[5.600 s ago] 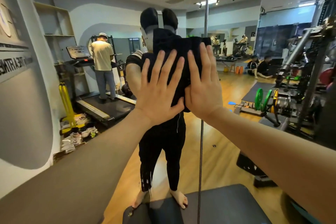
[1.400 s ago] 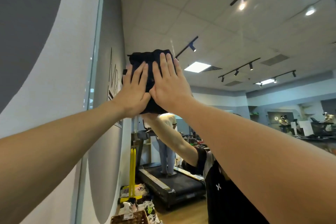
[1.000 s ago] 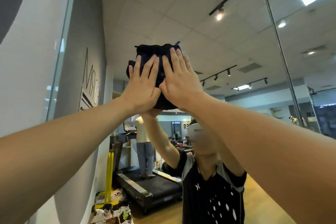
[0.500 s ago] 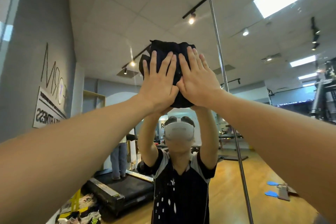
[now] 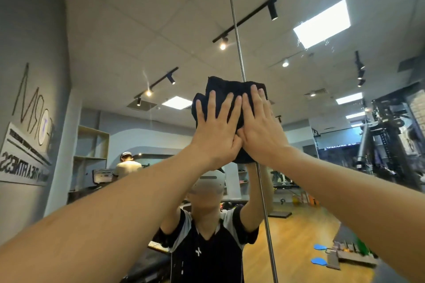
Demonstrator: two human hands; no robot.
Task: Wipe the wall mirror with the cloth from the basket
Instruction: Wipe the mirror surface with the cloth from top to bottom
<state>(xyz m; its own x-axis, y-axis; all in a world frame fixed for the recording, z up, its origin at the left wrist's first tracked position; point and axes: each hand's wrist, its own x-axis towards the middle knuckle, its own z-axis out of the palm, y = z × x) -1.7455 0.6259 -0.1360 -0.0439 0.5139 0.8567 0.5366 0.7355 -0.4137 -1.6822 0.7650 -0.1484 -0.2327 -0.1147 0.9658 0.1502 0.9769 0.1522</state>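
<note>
Both hands press a dark cloth (image 5: 232, 92) flat against the mirror (image 5: 142, 37), high up, across its vertical seam (image 5: 236, 30). The left hand (image 5: 216, 133) and right hand (image 5: 262, 131) lie side by side, thumbs seemingly touching, fingers (image 5: 212, 103) straight and slightly spread.

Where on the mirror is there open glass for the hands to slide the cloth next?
Open glass lies left of the cloth and above it, either side of the metal seam. It is crowded at the cloth itself: the left hand and right hand press side by side, thumbs touching.
</note>
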